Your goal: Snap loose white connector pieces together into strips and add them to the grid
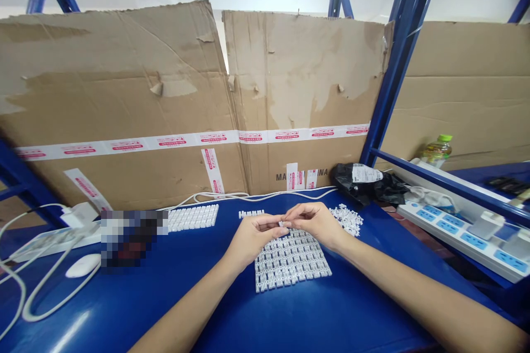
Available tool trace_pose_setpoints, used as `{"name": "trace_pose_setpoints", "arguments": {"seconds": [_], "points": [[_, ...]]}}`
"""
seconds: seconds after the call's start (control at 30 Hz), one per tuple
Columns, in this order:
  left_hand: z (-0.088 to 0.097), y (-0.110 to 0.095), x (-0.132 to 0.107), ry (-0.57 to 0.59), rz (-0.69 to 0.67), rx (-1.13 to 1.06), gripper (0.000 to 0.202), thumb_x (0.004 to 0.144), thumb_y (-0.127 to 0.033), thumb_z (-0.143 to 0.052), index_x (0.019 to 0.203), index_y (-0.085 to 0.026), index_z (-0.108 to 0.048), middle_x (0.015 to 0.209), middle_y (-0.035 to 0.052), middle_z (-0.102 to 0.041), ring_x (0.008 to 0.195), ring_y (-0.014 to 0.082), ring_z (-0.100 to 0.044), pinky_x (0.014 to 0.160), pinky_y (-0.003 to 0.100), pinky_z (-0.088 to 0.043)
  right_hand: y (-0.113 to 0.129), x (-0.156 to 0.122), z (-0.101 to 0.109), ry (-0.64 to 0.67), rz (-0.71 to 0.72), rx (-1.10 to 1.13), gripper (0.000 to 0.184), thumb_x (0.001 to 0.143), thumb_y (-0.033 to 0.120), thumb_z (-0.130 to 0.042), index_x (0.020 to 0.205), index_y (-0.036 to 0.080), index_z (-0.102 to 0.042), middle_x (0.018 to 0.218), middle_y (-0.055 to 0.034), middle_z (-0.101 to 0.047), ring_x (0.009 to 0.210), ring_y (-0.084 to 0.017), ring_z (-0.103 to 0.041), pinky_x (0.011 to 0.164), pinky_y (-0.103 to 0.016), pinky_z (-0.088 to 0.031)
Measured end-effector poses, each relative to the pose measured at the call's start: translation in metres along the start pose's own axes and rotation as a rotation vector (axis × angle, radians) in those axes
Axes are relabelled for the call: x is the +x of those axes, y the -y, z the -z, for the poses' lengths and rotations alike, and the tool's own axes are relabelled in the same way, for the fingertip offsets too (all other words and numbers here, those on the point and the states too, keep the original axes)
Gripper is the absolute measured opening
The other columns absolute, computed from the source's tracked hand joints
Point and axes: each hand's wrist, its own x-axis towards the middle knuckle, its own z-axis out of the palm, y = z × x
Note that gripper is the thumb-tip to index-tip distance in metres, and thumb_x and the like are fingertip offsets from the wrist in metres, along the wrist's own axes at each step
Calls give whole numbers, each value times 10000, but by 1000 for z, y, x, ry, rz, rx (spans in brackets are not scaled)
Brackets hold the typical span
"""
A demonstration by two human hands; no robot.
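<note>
Piece (283, 224) (sm., wht) btwn pinched fingers (270, 219) of L hand (253, 236) & R hand (313, 223), near wht grid (292, 266).

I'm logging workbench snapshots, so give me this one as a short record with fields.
left hand: thumb and fingers about a small white piece, partly hidden
right hand: fingertips at the same piece
below the hands: white grid panel
loose parts: white pile, beyond the right wrist
surface: blue tabletop
backdrop: cardboard sheets with printed tape
far right: green-capped bottle

Poss. mouse (83, 266) L, pcs (346, 220) R, grid (293, 266) between
</note>
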Motion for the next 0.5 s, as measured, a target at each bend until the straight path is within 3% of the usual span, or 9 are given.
{"name": "trace_pose_setpoints", "arguments": {"seconds": [0.23,0.4,0.5], "points": [[5,10,2,-113,45,2,439,780,-437,-879,1131,-181,-819,1160,133,-809,1087,310,-738,992,461,-557,5,-1,5,-15,13,-80,201,768,351,-906,927,244,-846,1042,-64,-824,976,-238,-779,938,-417,-624],[9,10,3,-116,-11,37,377,825,-417,-844,1139,-208,-823,1217,101,-795,1227,306,-692,1124,455,-480,3,0,6,-49,-17,-89,238,715,343,-948,853,216,-802,887,-43,-819,748,-184,-765,729,-331,-643],[8,9,3,-97,-14,7,449,807,-396,-863,1205,-201,-793,1231,101,-790,1219,306,-701,1127,469,-488,5,-1,4,-53,-1,-116,227,733,358,-936,842,202,-810,857,-56,-819,712,-181,-758,718,-332,-646]]}}
